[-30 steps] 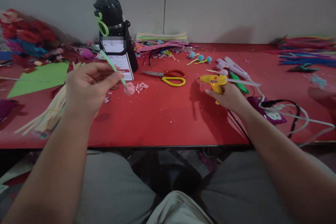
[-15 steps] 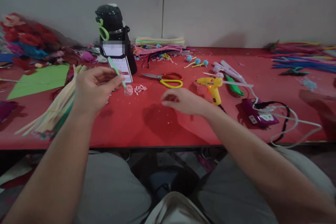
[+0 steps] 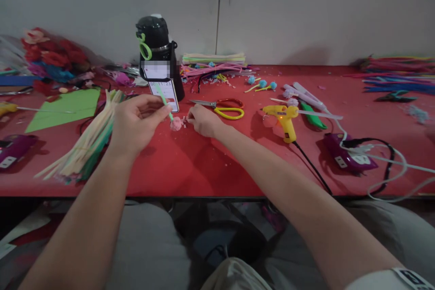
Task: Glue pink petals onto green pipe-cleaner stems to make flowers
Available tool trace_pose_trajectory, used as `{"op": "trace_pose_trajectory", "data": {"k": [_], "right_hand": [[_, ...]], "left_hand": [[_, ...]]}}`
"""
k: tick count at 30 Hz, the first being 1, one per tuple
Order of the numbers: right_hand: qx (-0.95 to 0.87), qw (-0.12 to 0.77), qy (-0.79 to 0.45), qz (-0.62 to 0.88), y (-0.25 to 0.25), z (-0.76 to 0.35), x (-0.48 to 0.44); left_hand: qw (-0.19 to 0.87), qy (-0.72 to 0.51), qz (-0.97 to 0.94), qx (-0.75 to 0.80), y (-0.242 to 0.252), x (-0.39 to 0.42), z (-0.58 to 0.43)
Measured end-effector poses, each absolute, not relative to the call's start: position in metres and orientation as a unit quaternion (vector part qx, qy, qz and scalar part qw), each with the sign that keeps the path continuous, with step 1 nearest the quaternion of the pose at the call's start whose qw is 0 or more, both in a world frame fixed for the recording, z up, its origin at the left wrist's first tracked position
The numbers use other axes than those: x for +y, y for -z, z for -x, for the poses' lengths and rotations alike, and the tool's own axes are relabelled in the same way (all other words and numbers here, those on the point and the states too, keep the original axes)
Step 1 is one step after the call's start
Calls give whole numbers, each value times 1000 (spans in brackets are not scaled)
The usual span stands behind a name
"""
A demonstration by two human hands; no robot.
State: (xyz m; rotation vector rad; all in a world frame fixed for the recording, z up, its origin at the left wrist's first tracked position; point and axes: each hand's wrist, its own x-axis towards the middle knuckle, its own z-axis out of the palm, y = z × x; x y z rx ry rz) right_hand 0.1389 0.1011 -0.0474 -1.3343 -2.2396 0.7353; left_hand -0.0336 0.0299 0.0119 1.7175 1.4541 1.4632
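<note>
My left hand (image 3: 137, 120) pinches a light green pipe cleaner (image 3: 163, 96) between thumb and fingertips, tilted down to the right. At its lower end is a fluffy pink ball (image 3: 176, 123). Small pink cut pieces (image 3: 184, 120) lie on the red table just right of the ball. Over these pieces, my right hand (image 3: 203, 120) has its fingers pressed together; whatever is between the fingertips is hidden. Behind the right hand lie scissors (image 3: 228, 112) with red and yellow handles, their blades pointing left.
A phone (image 3: 166, 93) leans on a black bottle (image 3: 154, 31). The yellow glue gun (image 3: 284, 118), its light on, lies right, near a purple power strip (image 3: 346, 156). Pipe cleaner bundles (image 3: 84, 140) rest at left. Blue balls on stems (image 3: 262, 84) sit behind.
My right hand has moved left and slightly forward to the pink pieces. The left hand still holds the green pipe cleaner. The whole view has shifted slightly.
</note>
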Motion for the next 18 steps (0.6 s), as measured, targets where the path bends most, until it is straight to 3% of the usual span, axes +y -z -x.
{"op": "trace_pose_trajectory", "data": {"k": [5,11,18], "right_hand": [[-787,267,-320,454,31,-184,75],[-628,401,-554,371,16,-265,11],[-611,441,-515,408,5,-295,-44]], "left_hand": [[227,-511,-636,531,-9,22,17],[301,-463,-681,481,-3,-10,-31],[396,-383,-711,438,-11,-41,-83]]}}
